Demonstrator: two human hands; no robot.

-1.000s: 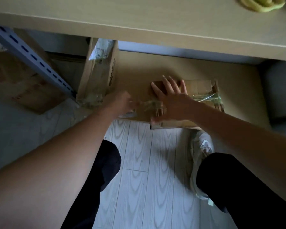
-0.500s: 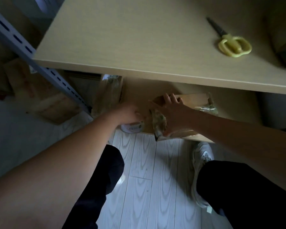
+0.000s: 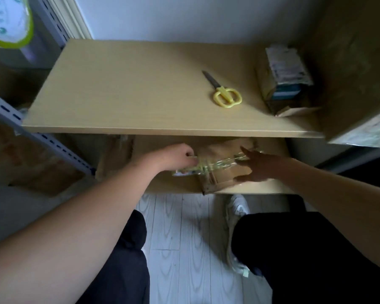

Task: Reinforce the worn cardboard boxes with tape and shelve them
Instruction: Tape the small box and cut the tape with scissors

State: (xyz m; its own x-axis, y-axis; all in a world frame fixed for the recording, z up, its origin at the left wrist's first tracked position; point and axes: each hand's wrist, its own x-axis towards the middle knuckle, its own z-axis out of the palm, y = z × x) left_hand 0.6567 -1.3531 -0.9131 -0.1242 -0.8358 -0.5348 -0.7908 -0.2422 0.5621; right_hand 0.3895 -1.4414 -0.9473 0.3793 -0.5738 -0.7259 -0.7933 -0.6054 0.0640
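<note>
A small worn cardboard box (image 3: 223, 182) lies on the lower shelf (image 3: 160, 186), partly under the upper board. A strip of clear tape (image 3: 219, 164) runs across its top. My left hand (image 3: 177, 156) is at the box's left end, closed on a roll of clear tape (image 3: 182, 172) from which the strip stretches. My right hand (image 3: 258, 167) clasps the box's right end, fingers over the top and thumb at the near side. The box's far part is hidden by the upper shelf.
Yellow-handled scissors (image 3: 226, 96) lie on the upper shelf board (image 3: 130, 95). A small labelled box (image 3: 283, 84) and a big carton (image 3: 355, 73) stand at its right. Another taped box (image 3: 114, 160) stands left on the lower shelf. A metal upright (image 3: 42, 137) crosses left.
My head has lifted, so the upper shelf top now fills the view. My right hand slid from the box's top to its right end; my left hand pulled the tape leftward.
</note>
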